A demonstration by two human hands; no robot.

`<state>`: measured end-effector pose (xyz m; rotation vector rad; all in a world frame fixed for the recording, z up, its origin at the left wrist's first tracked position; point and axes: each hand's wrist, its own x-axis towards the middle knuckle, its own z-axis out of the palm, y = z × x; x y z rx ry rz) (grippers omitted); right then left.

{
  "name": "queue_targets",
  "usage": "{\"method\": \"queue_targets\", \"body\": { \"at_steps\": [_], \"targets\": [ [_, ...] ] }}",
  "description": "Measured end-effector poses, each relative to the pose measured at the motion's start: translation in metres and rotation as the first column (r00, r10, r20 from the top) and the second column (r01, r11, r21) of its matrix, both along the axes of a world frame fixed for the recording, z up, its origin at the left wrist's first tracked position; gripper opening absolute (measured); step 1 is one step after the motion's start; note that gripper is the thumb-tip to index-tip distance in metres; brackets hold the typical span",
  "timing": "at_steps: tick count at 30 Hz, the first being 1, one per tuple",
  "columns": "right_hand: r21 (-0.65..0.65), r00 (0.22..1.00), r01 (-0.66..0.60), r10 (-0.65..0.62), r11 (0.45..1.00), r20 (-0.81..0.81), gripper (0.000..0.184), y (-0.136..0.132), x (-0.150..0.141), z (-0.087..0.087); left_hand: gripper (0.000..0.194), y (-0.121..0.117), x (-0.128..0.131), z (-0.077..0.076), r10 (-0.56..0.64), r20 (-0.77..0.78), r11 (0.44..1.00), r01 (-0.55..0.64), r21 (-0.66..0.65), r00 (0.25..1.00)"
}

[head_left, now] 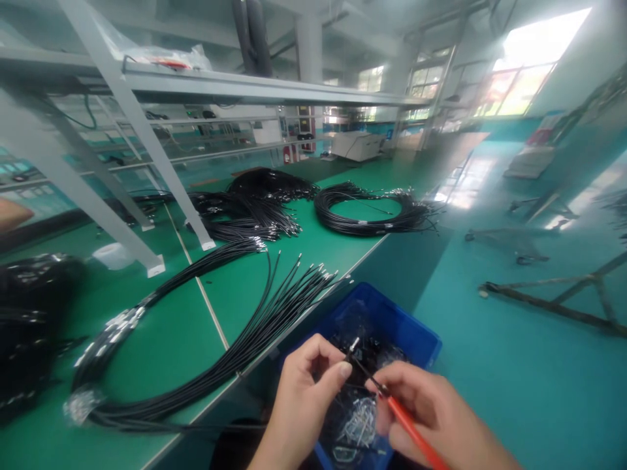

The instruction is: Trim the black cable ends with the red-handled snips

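Observation:
My left hand pinches a small dark piece with a bright metal tip between thumb and forefinger. It looks like a cable end, though the fingers hide part of it. My right hand is closed round a red-handled tool. The tool's thin dark shaft points up-left and reaches the piece at my left fingertips. Below both hands stands a blue bin holding small metal hooks or clips and clear plastic bags. A bundle of black cables curves along the bench to the left, its metal-tipped ends fanned out.
More black cables lie on the green bench: a coil and heaps behind. Grey shelf posts rise from the bench. A blurred black heap is at left, near another person's hand. A wheeled frame stands right.

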<state>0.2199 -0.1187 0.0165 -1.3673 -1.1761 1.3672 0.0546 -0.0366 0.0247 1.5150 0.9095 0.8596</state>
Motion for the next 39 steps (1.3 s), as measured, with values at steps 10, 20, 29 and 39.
{"method": "queue_targets", "body": {
  "at_steps": [10,20,29,39],
  "targets": [
    [0.745,0.451,-0.283,-0.602,0.604,0.659,0.041,-0.007,0.013,-0.020,0.016,-0.006,0.010,0.017,0.076,-0.116,0.992,-0.087,-0.092,0.990],
    [0.746,0.367,-0.324,-0.649,0.582,0.666,0.037,0.001,0.009,-0.015,0.016,-0.011,0.012,0.022,0.091,-0.192,0.994,-0.102,-0.048,0.977],
    [0.708,0.350,-0.351,-0.615,0.613,0.706,0.039,0.002,0.009,-0.014,0.017,-0.012,0.012,0.018,0.150,-0.259,0.987,-0.127,0.101,0.954],
    [0.723,0.331,-0.351,-0.644,0.594,0.690,0.037,0.000,0.010,-0.010,0.017,-0.013,0.014,0.019,0.184,-0.257,0.978,-0.150,0.148,0.949]
  ]
}}
